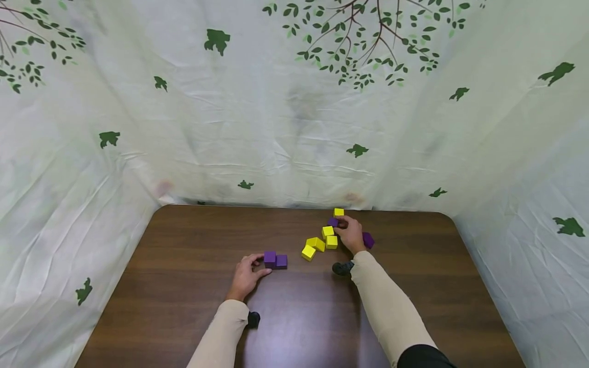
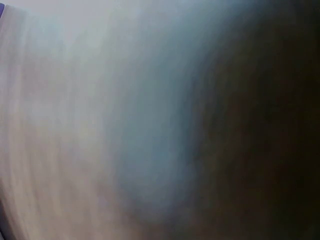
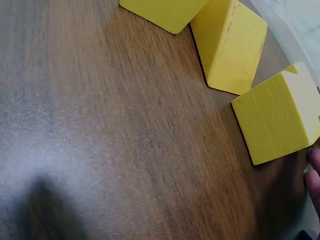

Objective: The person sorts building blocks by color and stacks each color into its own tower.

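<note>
In the head view my left hand (image 1: 259,265) lies on the brown table (image 1: 184,286), its thumb and forefinger pinching a purple cube (image 1: 270,258) that touches a second purple cube (image 1: 282,261). Farther back, my right hand (image 1: 342,225) curls its fingers on another purple cube (image 1: 333,222) among several yellow cubes (image 1: 327,231). One yellow cube (image 1: 338,211) sits by the table's back edge. The right wrist view shows yellow cubes (image 3: 277,120) close up on the wood, with a fingertip (image 3: 314,175) at the right edge. The left wrist view is a blur.
A purple cube (image 1: 368,239) lies just right of my right hand. More yellow cubes (image 1: 308,252) sit between the two hands. A leaf-printed sheet (image 1: 294,128) walls in the table at the back and both sides.
</note>
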